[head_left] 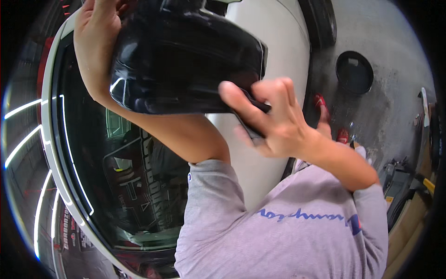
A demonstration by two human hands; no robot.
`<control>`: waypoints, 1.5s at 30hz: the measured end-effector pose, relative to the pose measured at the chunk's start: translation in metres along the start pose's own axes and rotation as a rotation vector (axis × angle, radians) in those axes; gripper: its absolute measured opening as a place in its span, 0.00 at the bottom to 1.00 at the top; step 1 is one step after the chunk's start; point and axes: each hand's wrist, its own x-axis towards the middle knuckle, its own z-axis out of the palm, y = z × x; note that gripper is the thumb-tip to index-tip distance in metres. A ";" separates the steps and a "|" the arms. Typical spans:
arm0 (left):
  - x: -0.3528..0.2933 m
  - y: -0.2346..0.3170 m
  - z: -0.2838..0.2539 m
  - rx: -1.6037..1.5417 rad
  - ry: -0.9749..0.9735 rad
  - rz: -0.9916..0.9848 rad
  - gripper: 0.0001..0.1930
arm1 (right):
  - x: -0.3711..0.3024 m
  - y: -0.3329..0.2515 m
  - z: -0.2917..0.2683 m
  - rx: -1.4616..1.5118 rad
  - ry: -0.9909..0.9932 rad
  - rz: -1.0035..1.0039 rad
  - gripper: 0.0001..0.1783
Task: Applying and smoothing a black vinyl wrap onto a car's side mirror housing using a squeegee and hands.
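Observation:
A glossy black side mirror housing [186, 60] of a car fills the upper middle. My right hand [278, 118], slightly blurred, is closed on a thin dark squeegee [253, 132] at the housing's lower right edge. Thumb and fingers pinch it from both sides. Beyond the housing's left side is my left hand [96, 35], its wrist bent beside the black surface. Its fingers curl near the upper picture edge and are partly cut off, so what they hold does not show. The left forearm passes beneath the housing.
Under the mirror lie the white car body [274, 42] and a dark side window [134, 186] full of reflections. A black round tub [354, 72] stands on the grey floor near a tyre [320, 23]. Tools with a yellow handle [427, 185] and cardboard [404, 232] are at right.

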 end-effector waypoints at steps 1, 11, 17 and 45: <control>-0.004 0.002 -0.004 0.033 -0.039 0.054 0.34 | 0.010 -0.007 0.008 -0.034 0.037 -0.040 0.43; 0.005 -0.004 -0.006 0.012 -0.077 0.088 0.33 | 0.008 -0.003 0.014 -0.225 0.057 -0.141 0.36; 0.006 -0.006 0.004 -0.089 -0.066 0.017 0.33 | -0.081 0.024 -0.017 -0.324 -0.111 0.191 0.33; 0.031 -0.075 -0.034 0.045 -0.331 -0.005 0.41 | -0.033 -0.032 0.019 0.189 -0.167 0.740 0.44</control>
